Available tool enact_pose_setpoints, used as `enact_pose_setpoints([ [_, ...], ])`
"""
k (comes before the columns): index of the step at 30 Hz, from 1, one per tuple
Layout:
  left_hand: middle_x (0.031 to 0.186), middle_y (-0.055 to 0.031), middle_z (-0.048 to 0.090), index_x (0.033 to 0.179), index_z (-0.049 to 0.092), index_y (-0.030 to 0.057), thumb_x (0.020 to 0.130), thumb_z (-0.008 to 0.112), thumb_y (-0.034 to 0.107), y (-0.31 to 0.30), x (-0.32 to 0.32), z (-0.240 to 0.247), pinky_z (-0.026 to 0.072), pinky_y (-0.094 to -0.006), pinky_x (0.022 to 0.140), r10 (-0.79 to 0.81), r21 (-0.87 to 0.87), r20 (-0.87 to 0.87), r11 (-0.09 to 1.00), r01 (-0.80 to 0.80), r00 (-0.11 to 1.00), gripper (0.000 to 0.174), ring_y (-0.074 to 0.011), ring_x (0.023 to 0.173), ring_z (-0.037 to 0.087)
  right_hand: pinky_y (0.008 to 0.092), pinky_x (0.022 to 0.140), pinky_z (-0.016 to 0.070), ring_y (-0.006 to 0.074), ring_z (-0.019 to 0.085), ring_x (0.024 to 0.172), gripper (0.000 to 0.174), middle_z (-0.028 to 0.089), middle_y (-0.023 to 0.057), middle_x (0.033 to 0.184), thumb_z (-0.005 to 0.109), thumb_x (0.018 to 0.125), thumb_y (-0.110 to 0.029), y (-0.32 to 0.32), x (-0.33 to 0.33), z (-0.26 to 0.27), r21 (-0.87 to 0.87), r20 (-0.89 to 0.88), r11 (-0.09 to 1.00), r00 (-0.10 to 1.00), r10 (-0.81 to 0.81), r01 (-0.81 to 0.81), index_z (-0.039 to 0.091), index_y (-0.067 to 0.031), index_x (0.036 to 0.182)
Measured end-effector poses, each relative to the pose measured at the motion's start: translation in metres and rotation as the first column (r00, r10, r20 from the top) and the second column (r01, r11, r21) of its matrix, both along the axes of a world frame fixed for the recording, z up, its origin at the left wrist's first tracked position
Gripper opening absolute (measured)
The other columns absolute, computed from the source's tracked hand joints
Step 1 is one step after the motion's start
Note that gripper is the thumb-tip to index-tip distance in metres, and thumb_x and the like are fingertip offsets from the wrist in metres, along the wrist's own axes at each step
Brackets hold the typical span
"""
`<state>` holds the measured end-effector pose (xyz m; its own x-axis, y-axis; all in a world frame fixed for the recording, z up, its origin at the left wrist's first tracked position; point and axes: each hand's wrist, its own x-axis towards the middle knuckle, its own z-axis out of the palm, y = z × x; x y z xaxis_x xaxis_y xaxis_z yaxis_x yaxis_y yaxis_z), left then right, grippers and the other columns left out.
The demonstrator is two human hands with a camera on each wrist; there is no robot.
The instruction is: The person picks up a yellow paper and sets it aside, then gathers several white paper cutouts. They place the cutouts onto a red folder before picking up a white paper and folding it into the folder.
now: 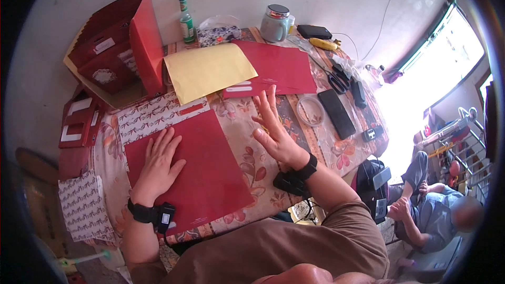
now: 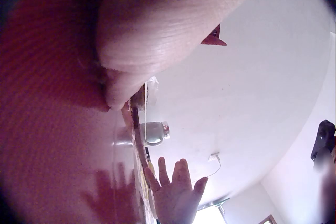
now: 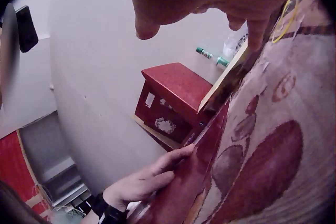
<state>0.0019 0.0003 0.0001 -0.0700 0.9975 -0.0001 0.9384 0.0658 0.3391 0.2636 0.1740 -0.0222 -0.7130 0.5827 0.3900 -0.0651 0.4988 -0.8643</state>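
Note:
My left hand [image 1: 160, 167] rests with its fingers flat on a large red card sheet [image 1: 213, 171] near the table's front edge. White paper with a bow pattern [image 1: 138, 121] shows from under the sheet's far edge. To the right, my right hand [image 1: 279, 141] is raised over the flowered tablecloth, fingers spread and holding nothing. In the left wrist view the right hand [image 2: 177, 195] also appears spread, and the red sheet [image 2: 47, 150] fills the left side. Beyond the hands, a yellow sheet [image 1: 210, 71] overlaps another red sheet [image 1: 284, 66].
A red box [image 1: 147, 42] stands at the back left, near a green bottle [image 1: 187, 23]. Patterned papers [image 1: 84, 208] lie at the left edge. On the right are a tape roll [image 1: 310, 111], a phone [image 1: 336, 114] and scissors [image 1: 336, 81]. Another person [image 1: 434, 221] sits beyond the table.

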Motion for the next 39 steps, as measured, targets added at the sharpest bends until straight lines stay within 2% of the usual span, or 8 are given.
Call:
enact_pose_setpoints([
  [3, 0.15, -0.011, 0.025, 0.137, 0.036, 0.008, 0.087, 0.057, 0.018, 0.0, -0.001, -0.002, 0.0126, -0.0447, 0.115, -0.005, 0.006, 0.002, 1.0, 0.005, 1.0, 0.055, -0.0254, 0.14, 0.02, 0.0457, 0.107, 0.0302, 0.0342, 0.0, 0.142, 0.086, -0.025, 0.0192, 0.149, 0.053, 0.092, -0.041, 0.001, 0.002, 0.003, -0.001, 0.023, 1.0, 1.0, -0.011, 0.012, -0.006, -0.0136, 0.148],
  [7, 0.15, -0.0114, 0.024, 0.137, 0.037, 0.008, 0.088, 0.057, 0.018, 0.0, 0.0, 0.0, 0.0127, -0.0448, 0.115, -0.004, 0.006, 0.001, 1.0, 0.004, 1.0, 0.055, -0.0258, 0.14, 0.02, 0.046, 0.107, 0.0303, 0.0347, 0.0, 0.141, 0.087, -0.026, 0.0192, 0.149, 0.054, 0.091, -0.041, 0.0, 0.002, 0.007, 0.0, 0.034, 1.0, 0.999, 0.001, -0.001, -0.005, -0.0141, 0.148],
  [10, 0.15, -0.0116, 0.025, 0.137, 0.037, 0.008, 0.088, 0.057, 0.018, 0.0, 0.002, 0.003, 0.013, -0.045, 0.115, 0.002, 0.003, 0.007, 1.0, -0.002, 1.0, 0.055, -0.0264, 0.14, 0.02, 0.0475, 0.106, 0.0306, 0.0355, 0.0, 0.141, 0.09, -0.027, 0.0189, 0.148, 0.058, 0.09, -0.039, -0.001, 0.001, 0.008, -0.009, -0.004, 1.0, 1.0, 0.022, -0.022, -0.005, -0.0143, 0.148],
  [16, 0.148, -0.013, 0.027, 0.136, 0.039, 0.0064, 0.087, 0.058, 0.02, 0.0, -0.001, -0.001, 0.0141, -0.0456, 0.114, -0.006, 0.03, 0.001, 1.0, 0.006, 1.0, 0.054, -0.0274, 0.139, 0.022, 0.0498, 0.105, 0.0313, 0.0366, -0.002, 0.141, 0.097, -0.03, 0.0177, 0.147, 0.066, 0.085, -0.032, 0.0, 0.002, 0.012, 0.05, 0.056, 0.998, 0.998, -0.029, 0.026, -0.006, -0.0151, 0.148],
  [28, 0.149, -0.0127, 0.026, 0.137, 0.037, 0.0077, 0.087, 0.058, 0.019, 0.0, 0.0, 0.001, 0.0129, -0.045, 0.114, -0.001, 0.013, 0.017, 1.0, 0.0, 1.0, 0.055, -0.0273, 0.14, 0.02, 0.0484, 0.104, 0.0335, 0.0361, 0.007, 0.141, 0.098, -0.025, 0.0173, 0.15, 0.067, 0.085, -0.024, 0.001, 0.003, 0.012, 0.058, 0.006, 0.998, 1.0, -0.027, 0.027, -0.007, -0.0139, 0.148],
  [31, 0.149, -0.013, 0.026, 0.136, 0.038, 0.0074, 0.087, 0.058, 0.019, 0.0, 0.0, 0.001, 0.0128, -0.045, 0.115, 0.006, 0.006, 0.021, 1.0, -0.006, 1.0, 0.055, -0.0273, 0.14, 0.02, 0.048, 0.104, 0.0338, 0.0359, 0.01, 0.14, 0.098, -0.024, 0.0164, 0.15, 0.067, 0.085, -0.019, 0.001, 0.002, 0.011, 0.008, -0.066, 1.0, 0.998, 0.009, -0.008, -0.008, -0.0144, 0.148],
  [33, 0.149, -0.0132, 0.026, 0.136, 0.038, 0.0072, 0.087, 0.058, 0.019, 0.0, 0.0, 0.001, 0.0127, -0.045, 0.115, 0.007, 0.004, 0.018, 1.0, -0.007, 1.0, 0.054, -0.0274, 0.14, 0.02, 0.0486, 0.104, 0.0342, 0.0361, 0.012, 0.14, 0.099, -0.025, 0.015, 0.15, 0.067, 0.084, -0.014, 0.0, 0.002, 0.016, -0.1, -0.108, 0.995, 0.994, -0.008, -0.003, -0.01, -0.0146, 0.148],
  [39, 0.149, -0.0134, 0.026, 0.136, 0.039, 0.006, 0.087, 0.058, 0.02, 0.0, 0.0, 0.001, 0.0129, -0.045, 0.115, 0.007, 0.001, 0.025, 1.0, -0.007, 1.0, 0.054, -0.0276, 0.14, 0.02, 0.0505, 0.103, 0.0351, 0.0369, 0.011, 0.14, 0.1, -0.026, 0.0143, 0.15, 0.067, 0.084, -0.012, 0.003, 0.005, 0.013, -0.021, -0.063, 0.998, 0.996, -0.062, 0.061, -0.01, -0.0151, 0.148],
])
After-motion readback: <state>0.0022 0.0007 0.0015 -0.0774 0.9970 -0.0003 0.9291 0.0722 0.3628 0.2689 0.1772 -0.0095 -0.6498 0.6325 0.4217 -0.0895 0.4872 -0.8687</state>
